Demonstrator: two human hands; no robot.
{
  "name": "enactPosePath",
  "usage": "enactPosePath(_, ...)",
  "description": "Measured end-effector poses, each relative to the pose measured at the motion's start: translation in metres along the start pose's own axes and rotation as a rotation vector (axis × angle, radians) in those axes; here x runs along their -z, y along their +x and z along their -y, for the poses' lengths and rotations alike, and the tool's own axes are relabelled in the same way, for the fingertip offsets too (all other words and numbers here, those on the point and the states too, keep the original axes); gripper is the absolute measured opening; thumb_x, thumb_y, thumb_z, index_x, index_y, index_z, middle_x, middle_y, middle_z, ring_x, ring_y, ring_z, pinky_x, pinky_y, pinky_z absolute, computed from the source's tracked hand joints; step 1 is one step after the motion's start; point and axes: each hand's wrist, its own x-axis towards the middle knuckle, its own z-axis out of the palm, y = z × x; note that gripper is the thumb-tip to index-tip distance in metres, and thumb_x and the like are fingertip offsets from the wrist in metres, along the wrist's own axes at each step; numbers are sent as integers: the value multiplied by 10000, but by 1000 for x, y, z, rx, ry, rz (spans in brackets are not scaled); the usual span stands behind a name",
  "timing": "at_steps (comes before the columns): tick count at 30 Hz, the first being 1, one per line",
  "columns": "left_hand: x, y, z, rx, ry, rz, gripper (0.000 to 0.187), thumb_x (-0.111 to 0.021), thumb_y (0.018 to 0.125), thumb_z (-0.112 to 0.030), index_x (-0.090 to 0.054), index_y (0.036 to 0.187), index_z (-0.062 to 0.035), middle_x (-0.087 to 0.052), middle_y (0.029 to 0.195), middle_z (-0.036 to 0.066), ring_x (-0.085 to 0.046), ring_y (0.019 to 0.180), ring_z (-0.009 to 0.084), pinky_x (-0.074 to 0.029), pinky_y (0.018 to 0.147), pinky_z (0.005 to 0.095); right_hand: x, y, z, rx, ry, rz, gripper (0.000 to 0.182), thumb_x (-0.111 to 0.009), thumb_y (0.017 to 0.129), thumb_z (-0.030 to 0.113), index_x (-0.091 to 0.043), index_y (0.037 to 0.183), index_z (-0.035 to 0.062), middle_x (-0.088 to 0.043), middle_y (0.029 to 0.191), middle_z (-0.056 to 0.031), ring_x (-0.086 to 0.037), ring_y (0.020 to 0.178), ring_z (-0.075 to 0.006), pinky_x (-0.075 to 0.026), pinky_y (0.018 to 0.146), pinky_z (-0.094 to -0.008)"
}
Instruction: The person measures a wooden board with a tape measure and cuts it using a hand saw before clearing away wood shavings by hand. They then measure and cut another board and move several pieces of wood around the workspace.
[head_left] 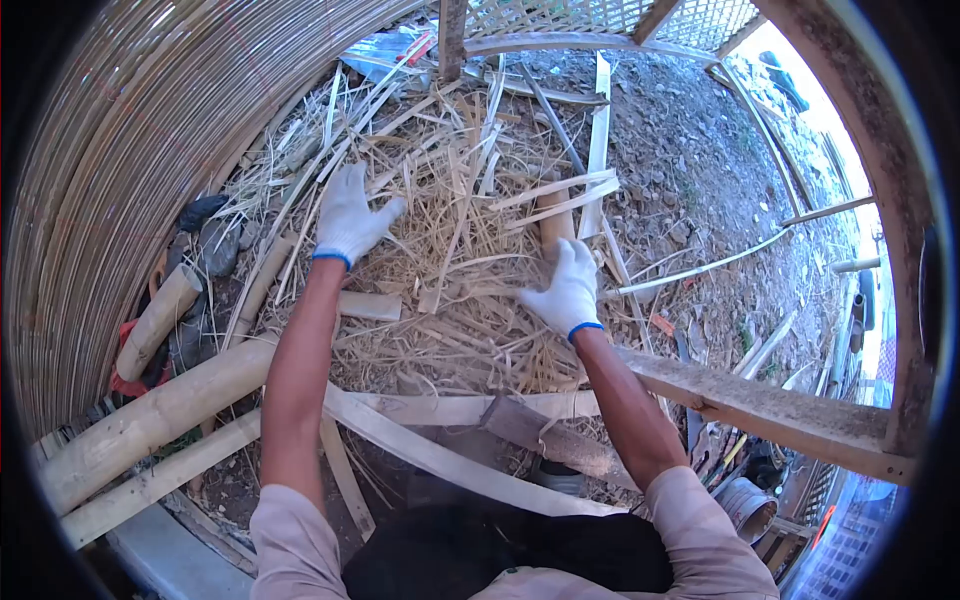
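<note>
My left hand (352, 222), in a white knitted glove with a blue cuff, hovers over the left side of a heap of bamboo shavings and split strips (445, 215). Its fingers are spread, with nothing in them. On the right of the heap, my right hand (568, 290) wears a matching glove. Its fingertips are right at the near end of a short bamboo piece (555, 222), and the thumb sticks out to the left. Thin pale slats (560, 190) cross over that piece. A short cut bamboo section (370, 305) lies between my forearms.
A thick bamboo pole (160, 425) and a wooden beam (770, 405) flank my arms. A curved bamboo strip (450, 465) crosses before my lap, near a short log (550, 435). A bamboo-slat wall (140, 170) rises at left. A bucket (748, 505) stands at lower right.
</note>
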Motion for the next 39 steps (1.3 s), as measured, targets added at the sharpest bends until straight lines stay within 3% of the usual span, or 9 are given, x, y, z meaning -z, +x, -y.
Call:
enactPosePath(2,-13,23,3,49,93,47,1053,-728,851,-657,-398,1589,18,-468,1580,274,-445,1481,416,-348,1235,490,-15,21,-12,-40,215,-198,960,-874,779,432,-466,1491,-68,-553,1415,-282,-517,1342,-466,-382,1189,-531)
enactPosePath(4,-24,33,-1,98,143,144,1141,-713,821,-725,-370,1613,20,-465,1592,288,-449,1495,400,-334,1245,481,-12,49,-8,-270,522,-46,1046,-850,813,570,-458,1509,-106,-527,1496,-345,-553,1370,-460,-428,1172,-485)
enactPosePath(9,-23,36,-15,283,-101,339,1324,-639,833,-848,-50,1719,-60,-555,1503,355,-628,1325,474,-475,1147,491,-56,87,-9,-439,661,147,997,-785,893,609,-457,1518,-95,-639,1427,-245,-650,1280,-309,-491,1093,-403)
enactPosePath(16,-36,23,-20,204,-450,595,1313,-556,873,-883,18,1718,-60,-262,1717,312,-337,1580,415,-264,1293,435,-48,96,23,-414,981,432,1048,-810,862,647,-445,1564,-40,-608,1494,-196,-612,1329,-282,-479,1104,-380)
enactPosePath(21,-29,-4,-24,154,-600,733,1079,-455,970,-833,-190,1722,-106,32,1787,245,-63,1659,355,-121,1323,481,-55,93,30,-420,1009,590,1082,-724,905,715,-363,1633,1,-510,1575,-177,-511,1421,-271,-412,1171,-398)
enactPosePath(23,-28,-18,-27,212,-795,730,1082,-487,974,-809,-172,1724,-95,-18,1791,229,-109,1652,332,-143,1322,462,-53,90,27,-452,1122,812,1052,-686,946,703,-310,1662,30,-427,1640,-155,-463,1465,-275,-423,1172,-452)
enactPosePath(29,-25,-63,-48,286,-1096,527,1162,-740,951,-571,-73,1699,19,-388,1669,211,-373,1541,288,-286,1267,379,-51,45,77,-475,1371,644,859,-755,978,545,-430,1602,51,-603,1480,-87,-599,1280,-212,-513,1038,-371)
enactPosePath(32,-9,-70,-67,475,-1060,324,1158,-769,942,-533,-99,1685,51,-455,1621,215,-437,1499,289,-309,1255,364,-42,48,98,-305,1329,561,814,-766,958,538,-517,1541,27,-639,1432,-120,-596,1265,-190,-506,1025,-339)
enactPosePath(39,88,-69,-80,289,-1233,-88,993,-718,1009,-453,-176,1670,52,-439,1631,195,-458,1478,256,-335,1242,360,34,79,182,-34,1256,420,803,-769,919,552,-583,1452,-19,-707,1336,-156,-655,1178,-214,-509,1025,-340)
